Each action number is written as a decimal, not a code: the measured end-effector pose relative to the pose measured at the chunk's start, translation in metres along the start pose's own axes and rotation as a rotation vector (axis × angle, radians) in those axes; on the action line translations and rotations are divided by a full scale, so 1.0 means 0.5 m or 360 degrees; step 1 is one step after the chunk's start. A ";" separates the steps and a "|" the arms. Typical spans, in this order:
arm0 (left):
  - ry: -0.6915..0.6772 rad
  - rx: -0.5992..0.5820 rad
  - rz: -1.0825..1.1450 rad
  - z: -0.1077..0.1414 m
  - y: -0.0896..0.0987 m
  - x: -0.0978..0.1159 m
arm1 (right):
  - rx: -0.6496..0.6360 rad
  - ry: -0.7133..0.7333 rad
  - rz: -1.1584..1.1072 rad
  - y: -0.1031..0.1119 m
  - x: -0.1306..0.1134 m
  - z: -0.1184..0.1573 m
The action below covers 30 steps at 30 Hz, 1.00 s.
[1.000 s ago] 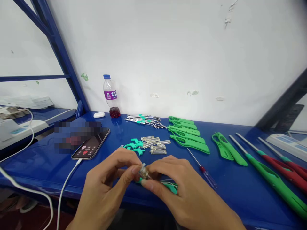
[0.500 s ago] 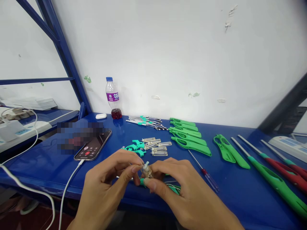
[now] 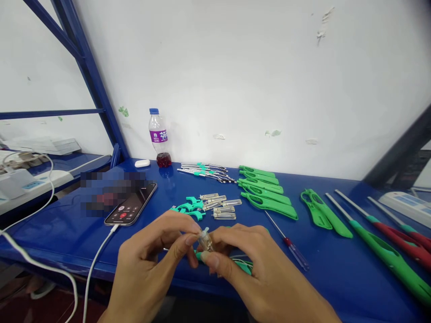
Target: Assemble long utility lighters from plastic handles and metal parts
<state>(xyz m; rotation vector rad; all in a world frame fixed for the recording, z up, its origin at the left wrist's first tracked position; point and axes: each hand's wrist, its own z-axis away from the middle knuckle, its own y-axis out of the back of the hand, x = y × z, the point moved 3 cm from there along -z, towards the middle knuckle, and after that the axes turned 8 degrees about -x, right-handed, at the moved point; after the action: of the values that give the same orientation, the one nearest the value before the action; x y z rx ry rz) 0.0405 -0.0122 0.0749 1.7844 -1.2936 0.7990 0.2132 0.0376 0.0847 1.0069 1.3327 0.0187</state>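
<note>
Between my hands, low in the middle of the view, is a clear plastic lighter fuel tank [image 3: 206, 243] with a pale valve piece at its top. My left hand [image 3: 158, 260] pinches the tank's upper end between thumb and forefinger. My right hand [image 3: 249, 264] grips its body, hiding much of it. Beneath the hands, partly covered, lies a lighter part with teal plastic [image 3: 245, 267] and thin wires. Just beyond are several more clear fuel tanks [image 3: 225, 212] and a pile of teal curved trigger pieces [image 3: 188, 206].
Green handle shells [image 3: 269, 206] and a screwdriver [image 3: 291, 249] lie right of the tanks. Farther right are assembled green [image 3: 380, 246] and red [image 3: 397, 235] long lighters. Metal rods with wires [image 3: 205, 171] sit by the wall. A bottle [image 3: 159, 139] and a cabled phone [image 3: 131, 206] are left.
Both hands keep hold of the fuel tank at nearly the same spot. Only the left fingertips shift slightly at its top end.
</note>
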 end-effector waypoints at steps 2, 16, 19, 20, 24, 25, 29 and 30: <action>-0.0043 0.0021 -0.0017 0.000 0.000 0.001 | -0.0006 0.0001 -0.0018 -0.001 0.000 0.000; -0.0295 0.0153 -0.0351 0.016 -0.002 -0.009 | -0.0010 -0.0014 0.0007 -0.007 0.002 -0.006; -0.0346 0.0176 -0.0347 0.018 0.001 -0.013 | -0.0018 -0.0011 0.0044 -0.009 0.003 -0.007; -0.0373 0.0183 -0.0348 0.018 0.002 -0.014 | -0.0022 -0.0012 0.0057 -0.009 0.003 -0.006; -0.0416 0.0183 -0.0426 0.017 0.006 -0.017 | -0.0027 0.0027 0.0076 -0.012 0.001 -0.006; -0.0420 0.0166 -0.0437 0.016 0.005 -0.018 | -0.0020 0.0059 0.0081 -0.012 0.001 -0.006; -0.0441 0.0110 -0.0399 0.018 0.004 -0.020 | 0.0045 0.0220 0.0175 -0.012 0.000 -0.009; -0.0450 0.0125 -0.0395 0.019 0.004 -0.021 | 0.0060 0.0252 0.0203 -0.013 0.001 -0.010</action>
<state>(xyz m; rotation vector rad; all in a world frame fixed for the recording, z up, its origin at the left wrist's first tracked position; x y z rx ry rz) 0.0359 -0.0161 0.0620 2.1297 -1.1951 0.4775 0.2060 0.0368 0.0810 1.1403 1.4145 0.1736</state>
